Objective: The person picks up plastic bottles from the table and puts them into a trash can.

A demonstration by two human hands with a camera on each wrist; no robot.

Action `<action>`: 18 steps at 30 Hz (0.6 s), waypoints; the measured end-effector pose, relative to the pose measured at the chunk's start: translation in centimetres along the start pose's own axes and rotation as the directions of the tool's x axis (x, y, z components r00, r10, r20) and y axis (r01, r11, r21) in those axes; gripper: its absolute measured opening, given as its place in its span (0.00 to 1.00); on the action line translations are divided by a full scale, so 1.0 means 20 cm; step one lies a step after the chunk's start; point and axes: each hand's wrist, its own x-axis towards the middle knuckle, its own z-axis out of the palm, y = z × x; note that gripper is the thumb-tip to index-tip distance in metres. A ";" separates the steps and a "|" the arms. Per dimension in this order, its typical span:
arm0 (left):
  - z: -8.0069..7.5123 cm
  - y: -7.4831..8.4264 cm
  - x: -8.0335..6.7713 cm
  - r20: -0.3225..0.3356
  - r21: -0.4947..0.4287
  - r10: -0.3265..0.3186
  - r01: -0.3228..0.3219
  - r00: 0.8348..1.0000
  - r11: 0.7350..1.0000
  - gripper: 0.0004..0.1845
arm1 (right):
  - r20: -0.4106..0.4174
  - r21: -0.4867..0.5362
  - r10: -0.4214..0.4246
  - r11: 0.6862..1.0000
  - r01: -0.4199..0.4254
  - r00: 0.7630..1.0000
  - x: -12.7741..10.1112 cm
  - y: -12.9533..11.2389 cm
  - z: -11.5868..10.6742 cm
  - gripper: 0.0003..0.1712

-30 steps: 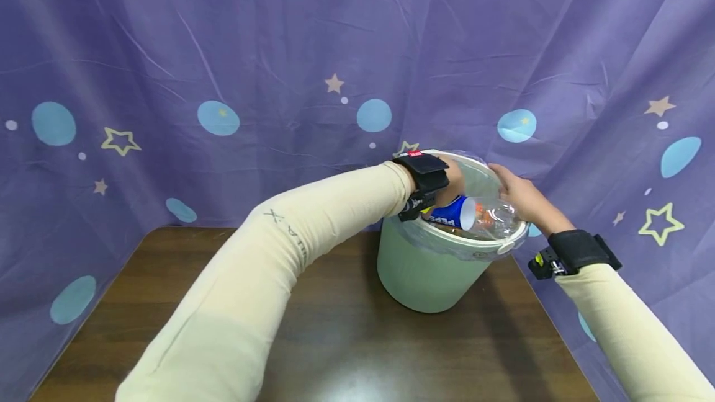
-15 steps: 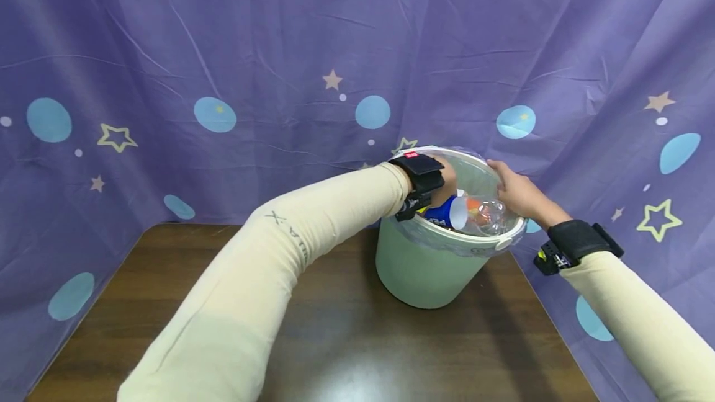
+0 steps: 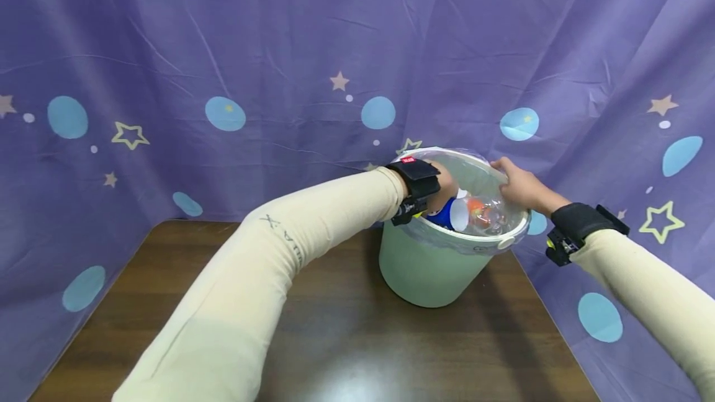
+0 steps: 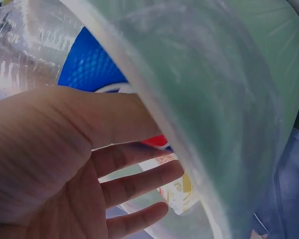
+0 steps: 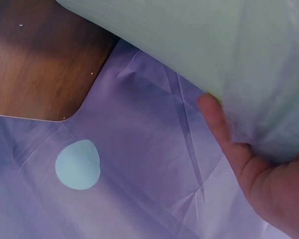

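A pale green trash bin [image 3: 424, 275] with a clear liner over its white rim stands on the table. My left hand [image 3: 442, 186] reaches into it past the rim. In the left wrist view its fingers [image 4: 139, 184] extend, with the thumb across a blue Pepsi label [image 4: 89, 64]. That blue Pepsi-labelled item [image 3: 443, 216] lies in the bin beside a clear plastic bottle [image 3: 497, 219]. My right hand [image 3: 522, 188] grips the bin's right rim, and a finger [image 5: 217, 117] presses its outside in the right wrist view.
The bin is near the back right of the brown wooden table [image 3: 335, 340]. A purple patterned curtain [image 3: 279, 48] hangs behind and along the right side. A yellow-and-white wrapper [image 4: 182, 191] shows inside the bin below my left fingers.
My left hand has shifted slightly left and lower into the bin. The blue Pepsi item has moved left and shows less of its label. My right hand keeps its place at the rim.
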 end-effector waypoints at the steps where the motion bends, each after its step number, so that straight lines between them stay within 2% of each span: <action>1: 0.00 0.00 0.00 -0.007 -0.004 -0.002 0.002 1.000 1.000 0.14 | 0.016 0.017 0.005 1.000 -0.006 1.000 0.00 0.00 -0.01 0.33; 2: 0.01 0.00 -0.01 -0.016 -0.015 -0.003 0.003 1.000 1.000 0.15 | 0.032 0.031 0.005 0.999 -0.006 0.999 0.01 0.00 -0.02 0.33; 3: 0.01 -0.01 -0.01 -0.040 -0.087 -0.027 0.024 0.999 0.996 0.15 | 0.049 0.042 0.009 0.999 -0.011 0.999 0.01 0.00 -0.03 0.33; 7: 0.02 -0.02 0.00 -0.046 -0.107 -0.026 0.021 0.999 0.994 0.15 | 0.106 0.072 0.005 0.997 -0.013 0.994 0.04 0.01 -0.06 0.33; 10: 0.02 -0.02 0.03 -0.003 -0.156 -0.055 0.054 0.998 0.986 0.13 | 0.142 0.077 -0.002 0.997 -0.009 0.990 0.05 0.02 -0.08 0.32; 14: 0.03 -0.01 0.10 0.061 -0.175 -0.071 0.081 0.996 0.981 0.09 | 0.188 0.060 0.000 0.998 -0.012 0.982 0.07 0.04 -0.10 0.32; 18: 0.05 0.00 0.18 0.063 -0.154 -0.048 0.058 0.997 0.986 0.08 | 0.234 0.016 0.013 1.000 -0.018 0.972 0.08 0.06 -0.12 0.31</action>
